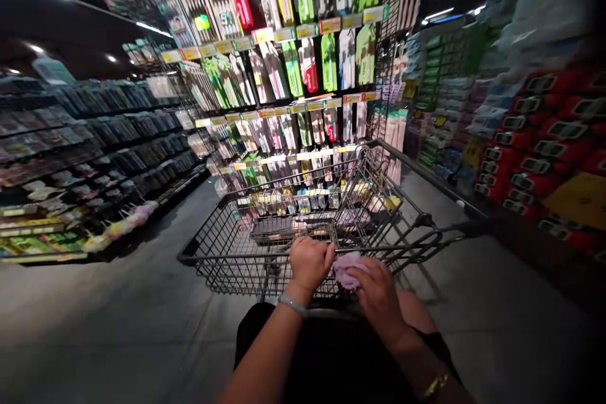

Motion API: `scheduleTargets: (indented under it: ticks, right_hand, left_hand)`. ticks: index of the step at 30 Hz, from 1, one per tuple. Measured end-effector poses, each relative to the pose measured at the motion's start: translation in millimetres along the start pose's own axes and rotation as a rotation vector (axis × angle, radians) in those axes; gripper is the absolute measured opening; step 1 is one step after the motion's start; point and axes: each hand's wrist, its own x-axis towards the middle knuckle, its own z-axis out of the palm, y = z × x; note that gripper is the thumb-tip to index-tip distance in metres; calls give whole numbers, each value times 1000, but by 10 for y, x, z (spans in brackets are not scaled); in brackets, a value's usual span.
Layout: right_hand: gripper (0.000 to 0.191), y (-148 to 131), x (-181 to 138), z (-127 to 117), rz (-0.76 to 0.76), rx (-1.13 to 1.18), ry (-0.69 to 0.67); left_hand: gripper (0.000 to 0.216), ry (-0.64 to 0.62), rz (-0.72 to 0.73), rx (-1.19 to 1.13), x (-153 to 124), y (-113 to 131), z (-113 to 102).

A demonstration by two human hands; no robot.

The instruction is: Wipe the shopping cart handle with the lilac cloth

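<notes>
My left hand (310,259), a pale bracelet at its wrist, is closed around the near rim of a black wire shopping cart (222,257). Just to its right, my right hand (379,287) pinches a crumpled lilac cloth (349,270) between thumb and fingers. The cloth is bunched up close against the cart's rim; whether it touches the rim I cannot tell. Inside the cart, a smaller dark wire section with a few pale items behind it shows through the mesh.
Ahead stands a rack of hanging packaged goods (303,69) with price labels. Shelves of stock (108,139) line the left side. Red packages (516,151) are stacked on the right. Grey floor (118,322) runs along both sides of the cart.
</notes>
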Motion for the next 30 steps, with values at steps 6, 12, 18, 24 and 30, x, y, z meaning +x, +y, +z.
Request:
scheduleTargets:
  ticks: [6, 12, 18, 24, 30]
  right_hand:
    - [43, 18, 134, -76, -26, -71, 0]
    - [44, 37, 183, -161, -37, -48, -25]
    - [41, 67, 276, -269, 3, -147, -21]
    - [42, 84, 194, -353, 2, -104, -68]
    - [43, 166, 190, -444, 66, -174, -34]
  left_hand:
    - [43, 29, -28, 27, -63, -130, -34]
    - [43, 12, -35, 24, -95, -223, -105]
    - [43, 6, -47, 39, -116, -254, -138]
    - [44, -42, -58, 24, -124, -265, -181]
    - [26, 38, -268, -25, -164, 70, -269]
